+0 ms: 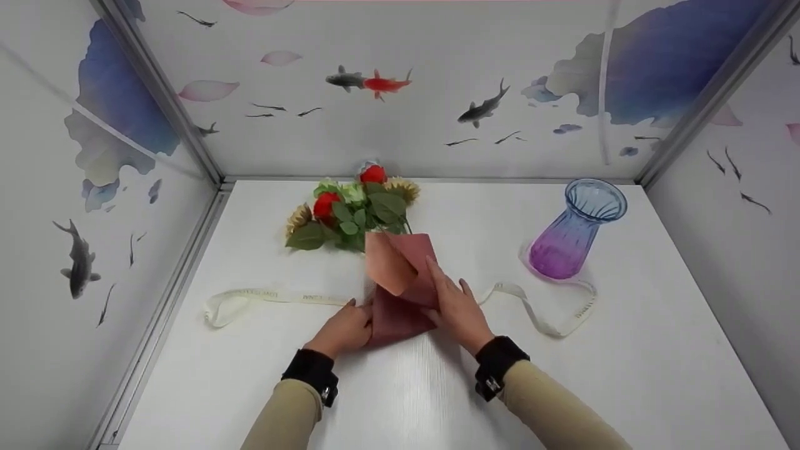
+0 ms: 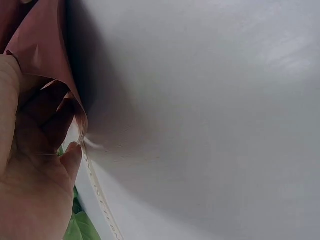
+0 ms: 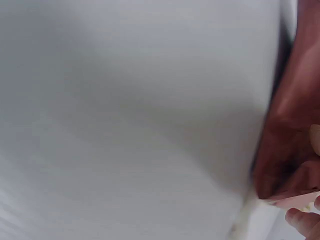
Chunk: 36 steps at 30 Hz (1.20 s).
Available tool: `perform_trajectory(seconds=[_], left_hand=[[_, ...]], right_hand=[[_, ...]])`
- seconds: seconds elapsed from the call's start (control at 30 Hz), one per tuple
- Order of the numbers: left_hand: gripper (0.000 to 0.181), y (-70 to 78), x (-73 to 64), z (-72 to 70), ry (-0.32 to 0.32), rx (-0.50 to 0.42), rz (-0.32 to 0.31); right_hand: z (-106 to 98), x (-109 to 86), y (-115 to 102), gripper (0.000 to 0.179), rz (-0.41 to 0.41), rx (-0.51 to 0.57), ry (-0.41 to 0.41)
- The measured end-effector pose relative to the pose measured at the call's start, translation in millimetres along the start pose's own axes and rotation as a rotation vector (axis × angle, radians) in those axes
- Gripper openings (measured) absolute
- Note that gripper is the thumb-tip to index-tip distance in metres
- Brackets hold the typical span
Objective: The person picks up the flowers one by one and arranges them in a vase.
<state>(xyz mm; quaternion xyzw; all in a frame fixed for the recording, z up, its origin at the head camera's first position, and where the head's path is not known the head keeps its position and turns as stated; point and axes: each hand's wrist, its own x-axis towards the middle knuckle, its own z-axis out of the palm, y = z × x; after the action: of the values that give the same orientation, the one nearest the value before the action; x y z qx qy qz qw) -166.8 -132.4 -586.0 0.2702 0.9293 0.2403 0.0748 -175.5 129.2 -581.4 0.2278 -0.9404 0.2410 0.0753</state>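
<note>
A sheet of dusty-red wrapping paper [image 1: 400, 315], folded over with a paler pink inner side, stands between the two hands at the table's middle. My left hand [image 1: 345, 328] grips its lower left side; in the left wrist view the thumb lies outside and the curled fingers [image 2: 55, 120] reach under the edge. My right hand [image 1: 461, 312] holds the right side, index finger stretched along the edge and thumb over the front. Just beyond the paper lies a bouquet of artificial flowers [image 1: 353, 209], with red roses, sunflowers and green leaves. Its stems are hidden behind the paper.
A cream printed ribbon [image 1: 281, 296] runs across the table behind the paper, its right part [image 1: 531, 309] curling near the vase. A blue-to-purple glass vase [image 1: 565, 240] stands at the back right. Printed panels [image 1: 425, 137] wall the white table [image 1: 650, 350] at back and sides.
</note>
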Motion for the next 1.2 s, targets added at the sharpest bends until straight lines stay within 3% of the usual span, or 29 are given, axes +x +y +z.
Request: perform_trajectory(seconds=[0.2,0.4,0.5,0.6,0.73,0.93,1.2], left_hand=[[0.029,1.1,0.1,-2.8,-0.038,-0.068,-0.029],[0.032,-0.4,1.2,-2.3,-0.042,-0.057,-0.046],[0.034,-0.5,1.1,-2.8,-0.047,-0.057,-0.050],[0.035,-0.5,0.3,-4.0,-0.049,-0.066,-0.045],[0.031,-1.0,-1.0,-6.2,-0.066,-0.087,-0.039],[0.036,-3.2,-1.1,-10.0,-0.110,-0.104,-0.034],[0.041,-7.9,-1.9,-12.2,-0.196,-0.123,0.003]], right_hand=[[-13.9,14.2,-10.5,0.098,-0.140,-0.068,0.018],[-29.2,25.7,-19.1,0.091,-0.272,-0.131,0.030],[-35.9,29.7,-21.0,0.072,-0.343,-0.186,0.057],[-42.6,32.8,-21.4,0.038,-0.426,-0.226,0.106],[-51.3,35.1,-18.3,0.012,-0.518,-0.199,0.181],[-65.8,34.7,-8.5,0.018,-0.535,-0.196,0.243],[-86.5,35.1,6.3,0.014,-0.498,-0.239,0.250]])
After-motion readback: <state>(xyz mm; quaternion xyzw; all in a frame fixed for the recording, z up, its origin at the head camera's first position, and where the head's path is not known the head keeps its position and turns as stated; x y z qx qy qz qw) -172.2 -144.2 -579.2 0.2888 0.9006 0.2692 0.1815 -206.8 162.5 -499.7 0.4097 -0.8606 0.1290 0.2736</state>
